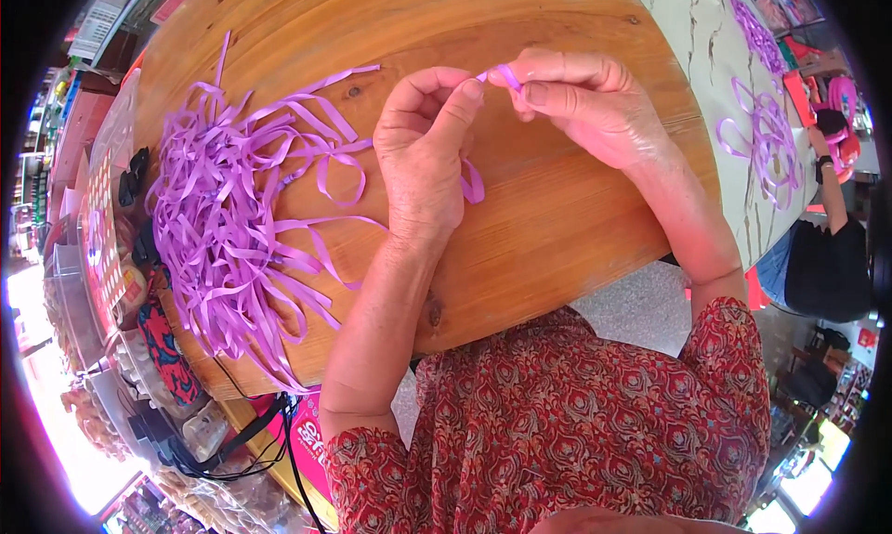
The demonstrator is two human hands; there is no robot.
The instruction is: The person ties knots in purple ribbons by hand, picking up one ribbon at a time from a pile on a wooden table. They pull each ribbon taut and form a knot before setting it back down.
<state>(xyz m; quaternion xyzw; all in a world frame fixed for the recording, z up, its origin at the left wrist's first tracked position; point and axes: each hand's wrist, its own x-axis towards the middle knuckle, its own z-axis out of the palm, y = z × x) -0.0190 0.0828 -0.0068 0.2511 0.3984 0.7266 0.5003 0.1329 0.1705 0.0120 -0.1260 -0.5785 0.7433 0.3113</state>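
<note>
Between my two hands, over the wooden table (pixel 548 246), runs a short stretch of purple ribbon (pixel 508 75). My left hand (pixel 429 135) pinches one part of it between thumb and forefinger. The fingers of my right hand (pixel 581 97) are closed on the other part, where the ribbon bends into a small loop. A loose purple end hangs below my left hand. To the left lies a large tangled heap of purple ribbons (pixel 218 227), with a few strands reaching toward my left wrist. Whether the ribbon is knotted at my fingertips is too small to tell.
On a white marbled table (pixel 674 14) at the right lie more purple ribbons (pixel 771 153). Another person in a black top (pixel 830 269) sits beside it. Black cables (pixel 246 441) hang at the lower left edge, near a pink bag (pixel 311 436). Crowded shelves and boxes line the left.
</note>
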